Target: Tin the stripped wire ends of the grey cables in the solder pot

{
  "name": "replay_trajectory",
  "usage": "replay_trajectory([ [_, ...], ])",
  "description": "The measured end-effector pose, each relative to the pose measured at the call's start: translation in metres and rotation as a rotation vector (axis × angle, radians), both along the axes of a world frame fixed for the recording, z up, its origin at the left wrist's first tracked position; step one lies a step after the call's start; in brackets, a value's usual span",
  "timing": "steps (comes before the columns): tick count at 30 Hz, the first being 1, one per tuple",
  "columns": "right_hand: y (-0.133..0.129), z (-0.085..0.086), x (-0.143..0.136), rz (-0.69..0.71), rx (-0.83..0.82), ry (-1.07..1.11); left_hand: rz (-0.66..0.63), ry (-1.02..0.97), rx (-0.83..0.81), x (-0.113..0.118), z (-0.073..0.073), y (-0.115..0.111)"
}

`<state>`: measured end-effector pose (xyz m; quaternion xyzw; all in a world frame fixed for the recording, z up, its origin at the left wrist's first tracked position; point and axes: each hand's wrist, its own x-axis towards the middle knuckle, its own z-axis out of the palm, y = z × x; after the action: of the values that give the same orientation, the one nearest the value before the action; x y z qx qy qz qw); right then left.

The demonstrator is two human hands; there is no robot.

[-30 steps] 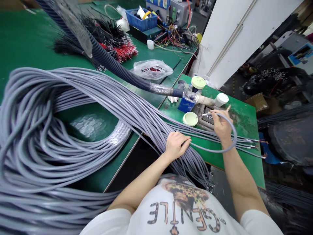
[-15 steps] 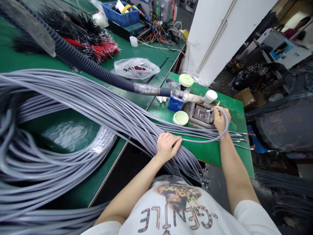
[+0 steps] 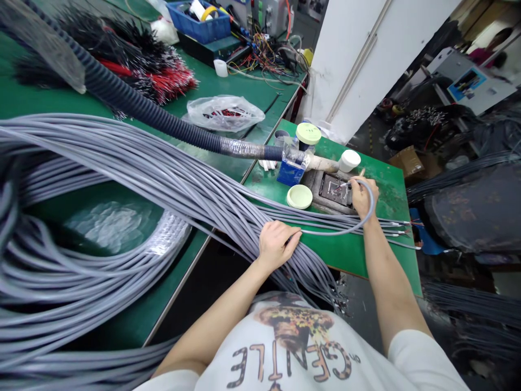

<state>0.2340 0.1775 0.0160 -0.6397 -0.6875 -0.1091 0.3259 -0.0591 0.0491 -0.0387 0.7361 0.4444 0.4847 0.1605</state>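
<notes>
Near its end, a grey cable (image 3: 372,202) is pinched in my right hand (image 3: 364,196) and bends round in a loop past the wrist. The cable's stripped wire tips point down into the solder pot (image 3: 330,188), a dark square basin in a grimy housing. Further back along the same cable, my left hand (image 3: 277,243) lies over the thick bundle of grey cables (image 3: 228,198), thumb and forefinger closed on the cable. Several other cable ends (image 3: 396,225) lie on the green table to the right, some with coloured wires showing.
Beside the pot stand an open pale-green tub (image 3: 299,196), a white cup (image 3: 350,161) and a yellow-lidded jar (image 3: 308,133). A ribbed hose (image 3: 195,136) ends at a blue box (image 3: 290,171). A clear bag (image 3: 226,113) and a blue bin (image 3: 199,24) sit farther back.
The view has shifted slightly. Both hands keep their hold on the grey cable, and the wire tips stay at the solder pot.
</notes>
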Motion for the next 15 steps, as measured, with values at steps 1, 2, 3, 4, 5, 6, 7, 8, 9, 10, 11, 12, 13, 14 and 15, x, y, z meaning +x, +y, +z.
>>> replay_trajectory([
  [1, 0.001, -0.001, 0.0, 0.002, -0.01, 0.001, 0.0, 0.003, 0.0, 0.0, 0.0, 0.0],
  [2, 0.002, 0.0, 0.0, 0.004, -0.021, 0.005, 0.001, 0.006, -0.001, 0.0, 0.0, 0.0],
  [3, 0.001, 0.001, -0.001, 0.007, -0.029, 0.011, 0.002, 0.008, -0.002, 0.0, 0.0, 0.0],
  [4, -0.001, 0.004, -0.002, 0.012, -0.029, 0.02, 0.004, 0.009, -0.003, 0.0, -0.001, 0.0],
  [5, -0.005, 0.009, -0.005, 0.02, -0.018, 0.033, 0.005, 0.008, -0.003, 0.0, -0.001, 0.0],
  [6, -0.012, 0.015, -0.009, 0.03, 0.004, 0.051, 0.005, 0.004, -0.002, 0.0, -0.002, 0.0],
  [7, -0.021, 0.023, -0.014, 0.043, 0.033, 0.073, 0.004, -0.001, -0.002, 0.0, -0.002, 0.001],
  [8, -0.033, 0.032, -0.02, 0.063, 0.062, 0.095, 0.002, -0.009, -0.005, 0.0, -0.002, 0.001],
  [9, -0.047, 0.042, -0.028, 0.092, 0.09, 0.12, -0.001, -0.021, -0.011, 0.0, -0.002, 0.001],
  [10, -0.062, 0.051, -0.036, 0.135, 0.097, 0.134, -0.004, -0.039, -0.023, 0.0, -0.001, 0.001],
  [11, -0.079, 0.059, -0.044, 0.2, 0.097, 0.139, -0.007, -0.067, -0.043, 0.0, 0.002, 0.001],
  [12, -0.095, 0.065, -0.052, 0.285, 0.108, 0.139, -0.015, -0.111, -0.073, 0.0, 0.006, 0.0],
  [13, -0.111, 0.069, -0.058, 0.392, 0.136, 0.131, -0.035, -0.176, -0.114, 0.001, 0.011, -0.001],
  [14, -0.126, 0.071, -0.064, 0.493, 0.16, 0.109, -0.075, -0.262, -0.169, 0.002, 0.018, -0.002],
  [15, -0.14, 0.071, -0.069, 0.573, 0.174, 0.081, -0.139, -0.361, -0.242, 0.004, 0.025, -0.004],
])
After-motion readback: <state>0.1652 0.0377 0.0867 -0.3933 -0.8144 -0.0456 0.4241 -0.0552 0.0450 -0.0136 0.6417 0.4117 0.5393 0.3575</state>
